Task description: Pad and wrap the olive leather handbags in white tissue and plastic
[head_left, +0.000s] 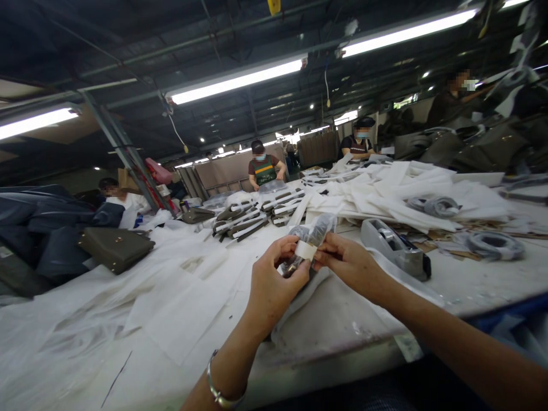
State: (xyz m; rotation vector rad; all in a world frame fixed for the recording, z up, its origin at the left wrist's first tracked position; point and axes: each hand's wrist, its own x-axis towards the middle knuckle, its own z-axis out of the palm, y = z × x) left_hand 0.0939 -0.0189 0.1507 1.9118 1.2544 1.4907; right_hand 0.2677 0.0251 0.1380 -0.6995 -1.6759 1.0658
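Above the near part of the table, I hold a dark strap-like bundle in clear plastic [322, 224] with a white band [305, 251] around its middle. My left hand [276, 282] grips the bundle from the left, its thumb pressed by the lower edge of the band. The fingertips of my right hand [353, 264] are pinched together at the right side of the band. The bundle's lower end is partly hidden behind my left fingers. Just right of my right hand lies a grey tape dispenser [396, 249].
White sheets [171, 308] cover the left of the table [342, 319]. Coiled wrapped straps [494, 245] and piled white strips [398, 185] lie right. Dark wrapped pieces [244, 220] sit mid-table; an olive handbag [117, 248] lies left. Co-workers [266, 168] stand beyond.
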